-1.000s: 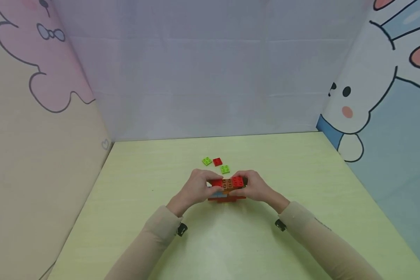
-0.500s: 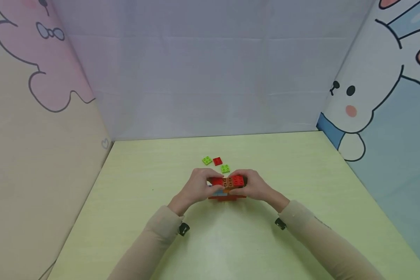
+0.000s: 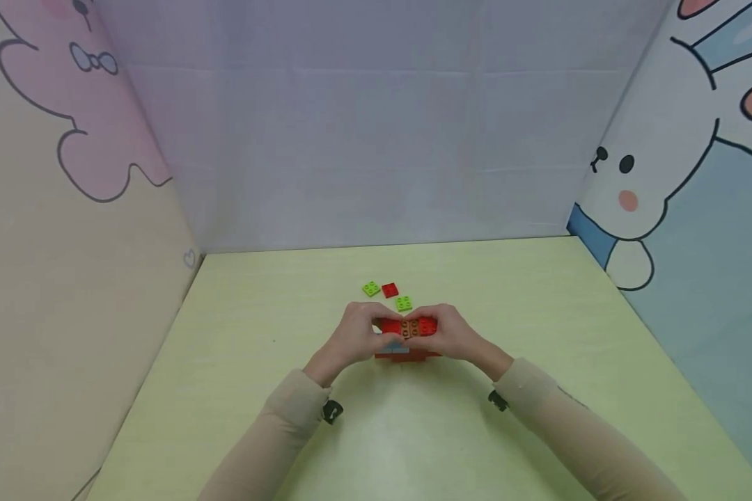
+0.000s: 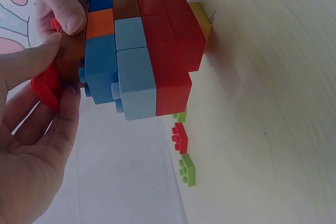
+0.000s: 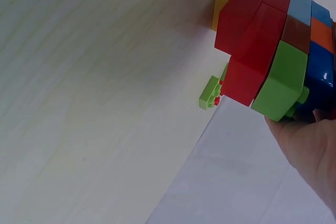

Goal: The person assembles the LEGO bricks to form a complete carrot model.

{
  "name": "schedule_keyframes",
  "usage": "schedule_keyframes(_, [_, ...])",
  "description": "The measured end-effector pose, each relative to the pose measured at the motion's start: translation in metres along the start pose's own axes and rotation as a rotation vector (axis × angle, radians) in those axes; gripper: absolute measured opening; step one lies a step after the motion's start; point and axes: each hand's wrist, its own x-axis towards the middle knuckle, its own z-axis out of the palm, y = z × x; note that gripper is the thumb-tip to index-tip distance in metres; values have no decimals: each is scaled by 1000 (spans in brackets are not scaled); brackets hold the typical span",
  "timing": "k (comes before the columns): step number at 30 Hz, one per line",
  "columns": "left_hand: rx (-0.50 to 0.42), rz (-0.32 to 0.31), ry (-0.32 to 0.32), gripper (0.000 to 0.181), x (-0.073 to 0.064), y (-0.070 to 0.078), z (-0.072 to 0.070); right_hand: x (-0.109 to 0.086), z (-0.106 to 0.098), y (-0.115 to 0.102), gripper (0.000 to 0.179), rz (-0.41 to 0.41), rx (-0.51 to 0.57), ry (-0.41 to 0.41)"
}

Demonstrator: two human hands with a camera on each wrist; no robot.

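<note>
A stepped structure of toy building bricks (image 4: pixel 136 61) stands on the table, with yellow at the base, red rows above, then light blue, brown and green, then blue and orange. On top, a brown brick (image 3: pixel 410 328) sits between two thin red bricks. My left hand (image 3: pixel 356 332) pinches the left red brick (image 4: pixel 48 88) between thumb and fingers. The right hand (image 3: pixel 452 334) grips the other red brick (image 3: pixel 427 325) at the right end, its thumb against the top layer. Both hands' fingertips almost meet over the brown brick. Palms and fingers hide parts of the upper bricks.
Behind the structure lie a thin red brick (image 3: pixel 390 290) and two thin lime-green ones, one at the left (image 3: pixel 371 289) and one nearer (image 3: pixel 404 303). A pale back wall (image 3: pixel 376 139) and printed side walls border the yellowish table (image 3: pixel 257 299).
My right hand has shifted slightly left along the top, its fingertips closing in on the left hand's. The left hand stays nearly still. The loose bricks have not moved.
</note>
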Motion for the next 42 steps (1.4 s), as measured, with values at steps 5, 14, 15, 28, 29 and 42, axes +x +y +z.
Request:
schedule_keyframes(5, [33,-29,-32,29,2,3,-4,0,2,-1,39,-5,-4,4])
schedule_keyframes(14, [48,-25,-36,29,0,-1,-5,3,7,-2,40,-5,-25,12])
schedule_keyframes(15, [51,-18,-38,30,1,-1,-5,3,7,-2,40,-2,-29,13])
schedule_keyframes(28, [27,-55,-23,29,3,-4,-2,3,4,-2,42,43,-34,25])
schedule_keyframes(29, [15,-60,-19,29,3,-4,-1,3,4,-1,42,52,-29,28])
schedule_keyframes(42, [-126,-101,34,36,-5,-27,10,7,13,17,43,54,37,52])
